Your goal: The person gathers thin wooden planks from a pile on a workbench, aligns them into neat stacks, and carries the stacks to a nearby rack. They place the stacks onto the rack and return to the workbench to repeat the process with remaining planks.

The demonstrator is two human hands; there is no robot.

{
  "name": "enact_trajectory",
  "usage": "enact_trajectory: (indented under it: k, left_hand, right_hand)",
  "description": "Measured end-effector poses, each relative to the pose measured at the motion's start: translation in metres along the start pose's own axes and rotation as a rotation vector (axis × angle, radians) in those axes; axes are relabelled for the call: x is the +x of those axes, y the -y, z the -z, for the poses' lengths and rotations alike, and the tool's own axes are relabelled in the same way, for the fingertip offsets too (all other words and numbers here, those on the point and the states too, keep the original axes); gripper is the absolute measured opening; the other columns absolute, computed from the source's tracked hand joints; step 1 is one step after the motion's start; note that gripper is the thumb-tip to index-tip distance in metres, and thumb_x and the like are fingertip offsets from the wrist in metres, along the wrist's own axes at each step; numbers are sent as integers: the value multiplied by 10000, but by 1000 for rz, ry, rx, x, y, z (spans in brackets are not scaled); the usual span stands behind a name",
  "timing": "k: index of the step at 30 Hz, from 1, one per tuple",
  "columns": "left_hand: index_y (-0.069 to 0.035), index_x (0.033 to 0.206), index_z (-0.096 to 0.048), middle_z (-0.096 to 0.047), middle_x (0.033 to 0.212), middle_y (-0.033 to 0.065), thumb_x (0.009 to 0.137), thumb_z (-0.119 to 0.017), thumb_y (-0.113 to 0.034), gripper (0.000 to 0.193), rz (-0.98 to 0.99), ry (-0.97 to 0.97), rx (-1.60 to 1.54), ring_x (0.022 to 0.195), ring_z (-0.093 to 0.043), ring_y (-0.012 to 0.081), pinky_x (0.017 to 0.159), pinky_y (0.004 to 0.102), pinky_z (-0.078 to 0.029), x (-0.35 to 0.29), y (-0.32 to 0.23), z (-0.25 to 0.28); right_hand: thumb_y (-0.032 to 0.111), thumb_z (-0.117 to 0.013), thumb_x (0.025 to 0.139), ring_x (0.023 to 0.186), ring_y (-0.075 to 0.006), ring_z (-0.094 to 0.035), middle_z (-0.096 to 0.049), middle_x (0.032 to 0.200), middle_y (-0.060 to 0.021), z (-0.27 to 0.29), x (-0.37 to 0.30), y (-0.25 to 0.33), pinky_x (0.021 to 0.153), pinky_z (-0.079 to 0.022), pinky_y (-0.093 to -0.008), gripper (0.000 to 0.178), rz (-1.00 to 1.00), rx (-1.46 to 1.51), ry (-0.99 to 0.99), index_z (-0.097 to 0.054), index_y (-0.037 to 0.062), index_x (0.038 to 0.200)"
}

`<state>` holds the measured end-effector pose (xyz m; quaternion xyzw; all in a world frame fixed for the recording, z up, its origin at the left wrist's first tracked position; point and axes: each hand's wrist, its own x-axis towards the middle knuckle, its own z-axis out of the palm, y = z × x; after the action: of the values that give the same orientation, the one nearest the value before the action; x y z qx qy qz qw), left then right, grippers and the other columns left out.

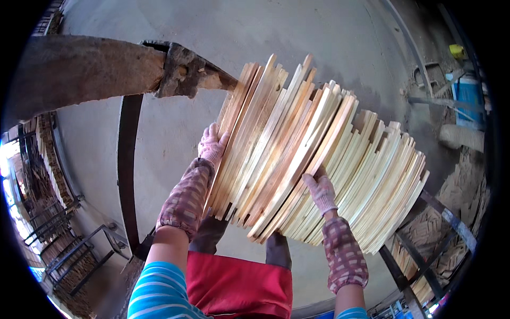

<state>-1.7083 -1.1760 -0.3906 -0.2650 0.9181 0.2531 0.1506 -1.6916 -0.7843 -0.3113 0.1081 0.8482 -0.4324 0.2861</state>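
A long row of pale wooden strips (pixel 281 143), packed side by side with uneven ends, stretches across the middle in front of me. At its left end, my left hand (pixel 211 143), in a pinkish knit glove, presses against the outermost strip with its fingers along the edge. My right hand (pixel 320 192), gloved alike, grips at a narrow gap partway along the row, its fingertips hidden between the strips. The left portion lies between my two hands. More greenish-white strips (pixel 366 181) continue to the right of my right hand.
A rough brown beam (pixel 95 72) with a worn metal end reaches in from the left, close to the strips. A dark metal bar (pixel 129 170) runs below it. Metal rails (pixel 446 212) stand at the right, near a blue container (pixel 467 101). Stacked wood (pixel 50 159) lies far left.
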Motion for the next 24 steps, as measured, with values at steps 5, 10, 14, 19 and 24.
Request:
enact_trajectory:
  k: [5, 10, 14, 19, 24]
  left_hand:
    - [-66, 1269, -580, -547, 1323, 173, 934, -615, -344, 437, -187, -247, -152, 1244, -505, 399, 1030, 464, -429, -25, -32, -1]
    - [-85, 1166, -636, -622, 1175, 145, 930, -610, -351, 357, -7, -302, -169, 1109, -582, 368, 949, 471, -464, -60, -64, -17]
    - [-104, 1223, -637, -654, 1165, 146, 921, -614, -433, 447, 146, -167, -210, 1103, -609, 362, 938, 466, -483, -57, -63, -18]
    - [-122, 1190, -649, -663, 1117, 151, 907, -647, -398, 395, 64, -249, -273, 1080, -615, 360, 929, 450, -486, -55, -54, -16]
    - [-122, 1069, -696, -669, 1056, 131, 873, -694, -321, 279, 157, -187, -295, 1041, -622, 323, 911, 434, -489, -63, -64, -13]
  right_hand:
    - [513, -712, 816, 1060, -332, -668, -690, 1170, -174, -15, -16, 34, 907, -527, -428, 730, -284, -74, -164, -530, 64, 1362]
    - [505, -847, 694, 1442, -428, -305, -264, 1574, -264, -70, -24, 64, 1190, -313, -470, 1223, -113, -289, -484, -128, 24, 1559]
    - [446, -853, 692, 1483, -414, -230, -182, 1603, -262, -88, -8, 76, 1213, -266, -480, 1248, -159, -395, -533, -66, 49, 1576]
    - [256, -804, 714, 1435, -456, -315, -212, 1590, -266, -82, -13, 67, 1158, -369, -461, 1146, -95, -168, -576, -78, 102, 1588]
    - [125, -762, 686, 1371, -472, -410, -354, 1514, -294, -66, -21, 49, 1129, -403, -469, 1119, -85, -129, -607, -97, 92, 1585]
